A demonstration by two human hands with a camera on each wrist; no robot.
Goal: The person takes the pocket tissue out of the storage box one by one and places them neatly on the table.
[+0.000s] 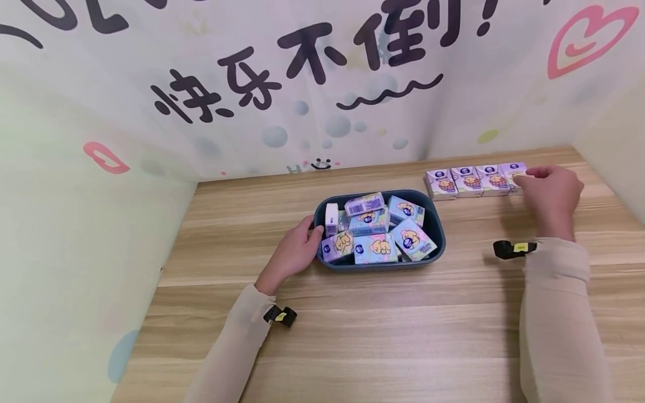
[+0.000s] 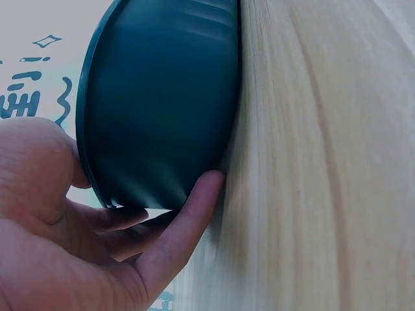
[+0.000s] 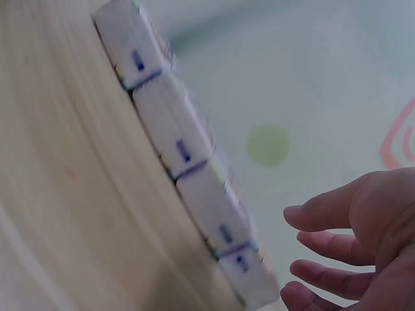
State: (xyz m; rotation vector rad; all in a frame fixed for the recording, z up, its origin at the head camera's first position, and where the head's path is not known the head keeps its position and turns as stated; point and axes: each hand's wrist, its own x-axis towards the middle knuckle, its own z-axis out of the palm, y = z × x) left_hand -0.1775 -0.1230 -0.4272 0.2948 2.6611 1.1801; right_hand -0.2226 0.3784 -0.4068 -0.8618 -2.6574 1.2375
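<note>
My left hand point(image 1: 298, 246) grips the left end of a dark teal plastic basket point(image 1: 380, 267), thumb over its rim. From the left wrist view, the other fingers lie against the outer wall of the basket point(image 2: 162, 110), one fingertip low by the table. Inside are several small tissue packs point(image 1: 375, 249), blue or purple with a cartoon puppy, lying at mixed angles. A row of purple tissue packs point(image 1: 466, 182) stands side by side right of the basket. At the row's right end is my right hand point(image 1: 554, 193); in the right wrist view its fingers point(image 3: 331, 243) are spread and hold nothing.
The wood-grain table point(image 1: 353, 336) meets a printed cloth backdrop point(image 1: 242, 140) just behind the row. A pale side wall point(image 1: 615, 129) rises near the right hand. Black straps with small cameras point(image 1: 514, 249) sit on both wrists.
</note>
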